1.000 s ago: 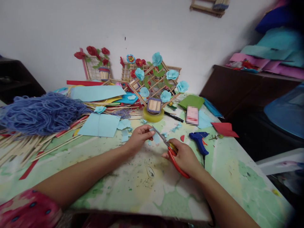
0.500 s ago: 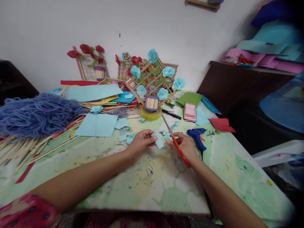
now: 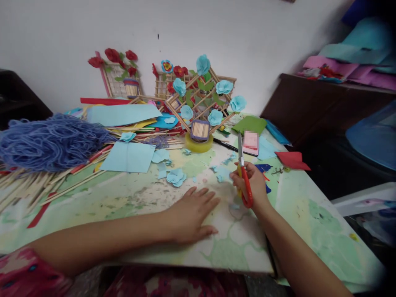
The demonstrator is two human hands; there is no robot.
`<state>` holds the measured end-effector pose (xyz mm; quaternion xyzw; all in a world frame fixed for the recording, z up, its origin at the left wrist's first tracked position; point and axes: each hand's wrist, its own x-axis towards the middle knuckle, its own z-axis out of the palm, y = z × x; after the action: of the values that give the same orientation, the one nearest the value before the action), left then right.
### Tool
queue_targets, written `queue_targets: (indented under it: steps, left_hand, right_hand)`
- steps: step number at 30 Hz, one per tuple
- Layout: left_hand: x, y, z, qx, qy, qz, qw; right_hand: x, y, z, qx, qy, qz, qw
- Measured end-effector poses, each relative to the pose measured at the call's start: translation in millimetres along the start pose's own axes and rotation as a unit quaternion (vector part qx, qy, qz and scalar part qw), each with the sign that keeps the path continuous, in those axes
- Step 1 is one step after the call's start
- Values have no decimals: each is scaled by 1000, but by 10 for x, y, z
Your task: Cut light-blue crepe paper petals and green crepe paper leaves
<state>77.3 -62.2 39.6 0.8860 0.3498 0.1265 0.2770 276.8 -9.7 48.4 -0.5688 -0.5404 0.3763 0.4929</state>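
Note:
My left hand (image 3: 193, 214) lies palm down on the patterned tablecloth (image 3: 148, 243), its fingers spread and nothing in it. In my right hand (image 3: 253, 185) is a pair of scissors (image 3: 245, 177) with red handles, blades pointing away from me. Beyond my left hand sits a light blue paper flower (image 3: 176, 177). Light blue paper scraps (image 3: 221, 173) are scattered between the hands and farther back. A blue glue gun (image 3: 264, 168) is partly hidden behind my right hand.
A stick lattice with light blue paper flowers (image 3: 215, 117) leans by a yellow tape roll (image 3: 199, 143). Blue yarn (image 3: 52, 142), thin sticks (image 3: 37, 189) and a light blue sheet (image 3: 130, 156) are at left. A phone (image 3: 250, 142) and red paper (image 3: 293, 160) are at right.
The small light blue paper piece has left my left hand, which now lies flat nearer the table's front edge. My right hand has moved slightly right, with the scissors turned more upright in view.

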Motion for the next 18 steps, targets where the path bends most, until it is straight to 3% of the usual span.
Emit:
queue_targets:
  steps: [3,6,12,15,18]
  left_hand:
    - [-95,-3,57,97,-75,-9,992]
    - [5,-123,62,121,-70,-16,990]
    - [509,-348,-25,91,14,-44,995]
    - [652,-357,-174,30,102,-51,993]
    - [648,-327,-372,-108,200,-67,972]
  right_hand:
    - [42,51,-19,0,10,-1,1000]
    - [44,89,-13,-37,6,-6,999]
    - [33,97,-10,-29,9,-14,999]
    - [15,36,-22,30,3,5,1000]
    - [-12,-23,-20,91,-33,19,995]
